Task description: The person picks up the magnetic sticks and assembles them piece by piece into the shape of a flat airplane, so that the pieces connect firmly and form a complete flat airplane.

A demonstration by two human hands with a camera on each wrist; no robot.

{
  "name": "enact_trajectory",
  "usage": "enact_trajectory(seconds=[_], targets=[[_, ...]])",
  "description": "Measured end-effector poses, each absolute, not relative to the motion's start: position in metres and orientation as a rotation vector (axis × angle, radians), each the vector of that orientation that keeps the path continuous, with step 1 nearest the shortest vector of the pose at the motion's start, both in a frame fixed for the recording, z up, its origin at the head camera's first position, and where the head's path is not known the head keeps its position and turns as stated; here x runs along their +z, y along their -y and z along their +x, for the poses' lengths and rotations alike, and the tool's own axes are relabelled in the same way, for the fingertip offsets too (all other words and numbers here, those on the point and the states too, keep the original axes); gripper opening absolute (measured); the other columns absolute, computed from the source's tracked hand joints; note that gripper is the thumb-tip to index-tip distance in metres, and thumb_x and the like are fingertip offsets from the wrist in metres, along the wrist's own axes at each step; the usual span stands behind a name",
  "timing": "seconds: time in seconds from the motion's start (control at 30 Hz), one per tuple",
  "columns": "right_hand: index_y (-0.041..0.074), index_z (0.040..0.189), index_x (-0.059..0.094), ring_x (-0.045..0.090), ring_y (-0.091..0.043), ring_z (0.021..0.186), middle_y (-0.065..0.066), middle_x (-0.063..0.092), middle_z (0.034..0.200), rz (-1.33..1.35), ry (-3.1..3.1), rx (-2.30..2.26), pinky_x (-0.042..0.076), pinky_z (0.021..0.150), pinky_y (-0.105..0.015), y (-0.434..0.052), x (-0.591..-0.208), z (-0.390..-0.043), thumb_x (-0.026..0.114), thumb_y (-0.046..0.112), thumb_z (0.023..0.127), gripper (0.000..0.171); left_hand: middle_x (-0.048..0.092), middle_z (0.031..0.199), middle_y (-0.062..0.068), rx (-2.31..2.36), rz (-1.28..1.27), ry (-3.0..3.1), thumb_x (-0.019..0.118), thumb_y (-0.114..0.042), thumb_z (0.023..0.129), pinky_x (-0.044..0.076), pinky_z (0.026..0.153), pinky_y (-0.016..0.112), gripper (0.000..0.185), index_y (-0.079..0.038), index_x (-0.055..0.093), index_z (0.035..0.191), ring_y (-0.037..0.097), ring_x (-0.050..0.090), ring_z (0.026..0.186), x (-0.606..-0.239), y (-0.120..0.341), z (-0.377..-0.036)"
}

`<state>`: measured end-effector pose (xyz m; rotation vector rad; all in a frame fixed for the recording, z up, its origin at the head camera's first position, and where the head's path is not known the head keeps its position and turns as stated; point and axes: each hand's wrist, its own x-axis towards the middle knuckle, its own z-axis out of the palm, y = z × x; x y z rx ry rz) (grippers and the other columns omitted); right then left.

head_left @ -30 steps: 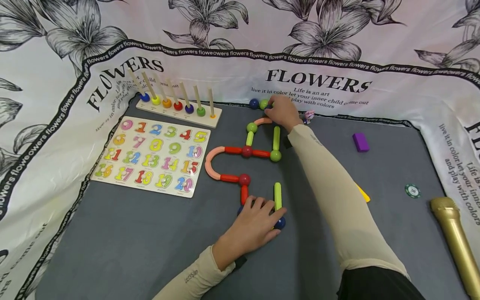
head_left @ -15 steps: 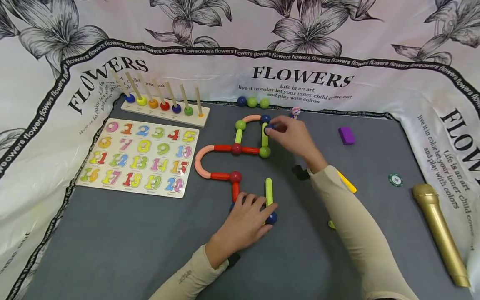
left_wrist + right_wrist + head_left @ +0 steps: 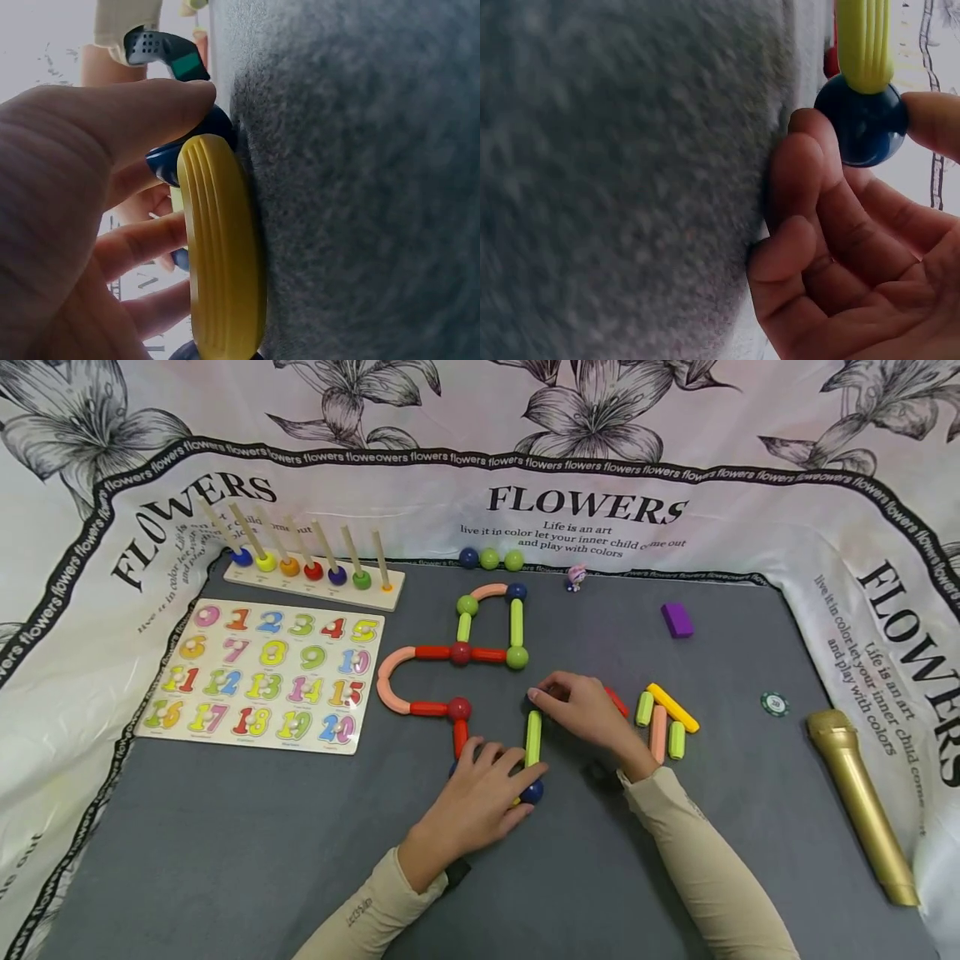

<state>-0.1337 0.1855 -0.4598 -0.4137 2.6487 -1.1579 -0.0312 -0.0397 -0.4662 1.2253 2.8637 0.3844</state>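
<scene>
- The right hand (image 3: 581, 710) pinches a dark blue ball (image 3: 862, 124) between thumb and fingertips, its other fingers loosely curled. The ball is glossy and round, and it sits against the far end of a lime-green stick (image 3: 532, 739) on the grey mat (image 3: 225, 843).
- The green stick is ribbed along its length and stands nearly straight away from the person, between the two hands.
- The left hand (image 3: 480, 789) lies palm down over the near end of the same stick, fingers bent over a short yellow ribbed stick (image 3: 221, 247) lying flat on the mat. Its thumb presses a second dark blue ball (image 3: 532, 792) at that stick's end.
- Just left of the left hand's fingers, a red stick (image 3: 460, 737) runs up to a red ball (image 3: 459, 708); the chain goes on through a pink curved piece (image 3: 386, 681) to a closed loop of sticks and balls farther back.
- Right of the right hand lies a loose cluster of spare sticks (image 3: 663, 718) in green, pink, yellow and red.
- Farther out: a number puzzle board (image 3: 262, 672) and a peg rack with beads (image 3: 311, 572) on the left, three balls (image 3: 491, 558) at the mat's far edge, a purple block (image 3: 677, 619), a green chip (image 3: 775, 703) and a gold microphone (image 3: 862, 802) on the right.
</scene>
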Motion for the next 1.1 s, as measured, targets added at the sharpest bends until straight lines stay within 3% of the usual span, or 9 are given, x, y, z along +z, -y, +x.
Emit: enact_trajectory(seconds=[0.23,0.4,0.5,0.6,0.77,0.97,1.1], targets=[[0.002,0.116,0.076,0.056,-0.017,0.065,-0.001,0.065,0.079,-0.449,-2.648,-1.132,0.045,0.059,-0.031,-0.185,-0.463,-0.13,0.064,0.025,0.109,0.026,0.064,0.133,0.005,0.418,1.221,-2.849,0.076,-0.048,0.1,0.039,0.113,0.059,0.054,-0.027,0.065,0.149,0.028,0.059,0.121,-0.466,0.042,-0.03],[0.003,0.116,0.077,0.057,-0.019,0.069,-0.003,0.068,0.084,-0.439,-2.716,-1.117,0.047,0.063,-0.034,-0.199,-0.453,-0.123,0.061,0.022,0.111,0.025,0.067,0.125,0.007,0.733,1.203,-2.841,0.075,-0.039,0.103,0.041,0.112,0.054,0.045,-0.016,0.07,0.141,0.027,0.059,0.119,-0.462,0.053,-0.037],[0.0,0.115,0.077,0.061,-0.024,0.075,-0.009,0.072,0.091,-0.396,-2.86,-1.079,0.05,0.07,-0.041,-0.216,-0.442,-0.12,0.065,0.017,0.108,0.021,0.071,0.118,0.009,0.979,1.102,-2.936,0.075,-0.026,0.102,0.048,0.105,0.051,0.034,-0.007,0.075,0.131,0.029,0.064,0.111,-0.455,0.068,-0.047],[-0.006,0.114,0.075,0.064,-0.035,0.086,-0.02,0.073,0.098,-0.367,-2.993,-0.964,0.051,0.081,-0.053,-0.235,-0.434,-0.118,0.069,0.011,0.104,0.021,0.073,0.106,0.01,1.144,0.865,-3.041,0.074,-0.016,0.101,0.055,0.089,0.046,0.027,-0.002,0.076,0.124,0.027,0.067,0.095,-0.449,0.086,-0.06],[-0.011,0.104,0.073,0.058,-0.044,0.091,-0.025,0.07,0.094,-0.445,-3.052,-0.639,0.044,0.089,-0.058,-0.255,-0.439,-0.115,0.079,0.009,0.096,0.023,0.065,0.084,0.001,1.24,0.441,-2.867,0.071,-0.019,0.104,0.048,0.061,0.036,0.039,0.001,0.067,0.137,0.016,0.057,0.066,-0.443,0.108,-0.081],[-0.006,0.087,0.065,0.05,-0.039,0.078,-0.018,0.063,0.079,-0.553,-3.076,-0.501,0.04,0.079,-0.052,-0.251,-0.452,-0.115,0.08,0.004,0.091,0.019,0.064,0.08,0.001,1.227,0.349,-2.557,0.066,-0.024,0.107,0.044,0.061,0.033,0.052,-0.001,0.055,0.152,0.017,0.056,0.064,-0.447,0.111,-0.096],[-0.007,0.092,0.067,0.049,-0.038,0.08,-0.019,0.064,0.084,-0.569,-3.111,-0.581,0.04,0.077,-0.05,-0.24,-0.446,-0.116,0.079,0.002,0.092,0.015,0.061,0.074,0.002,1.196,0.401,-2.494,0.064,-0.022,0.108,0.042,0.058,0.032,0.047,-0.001,0.057,0.15,0.018,0.054,0.06,-0.448,0.109,-0.103]])
